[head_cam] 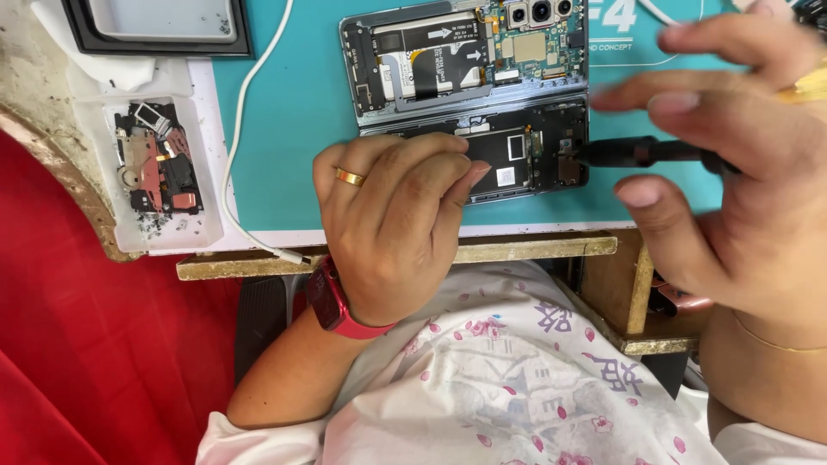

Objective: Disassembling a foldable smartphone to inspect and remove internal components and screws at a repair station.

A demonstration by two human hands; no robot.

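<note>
1. Head view: an opened foldable phone with its back covers off [469,95] lies on a teal work mat [297,112], its two grey-framed halves showing black boards, flex cables and camera lenses.
2. The left hand [392,224], wearing a gold ring and a red wrist band, rests palm-down on the near half of the phone, fingers curled loosely and pressing on the black board; it grips nothing.
3. The right hand [732,164] is close to the camera and blurred. It holds a black slim-handled screwdriver [642,152] between thumb and fingers, with the other fingers spread out above it.
4. The screwdriver's tip touches the right end of the near half, just beside a small dark component.
5. To the left, a clear plastic tray [168,228] holds removed black and copper-coloured phone parts.
6. A white cable [234,155] runs down the mat's left side, between tray and phone.
</note>
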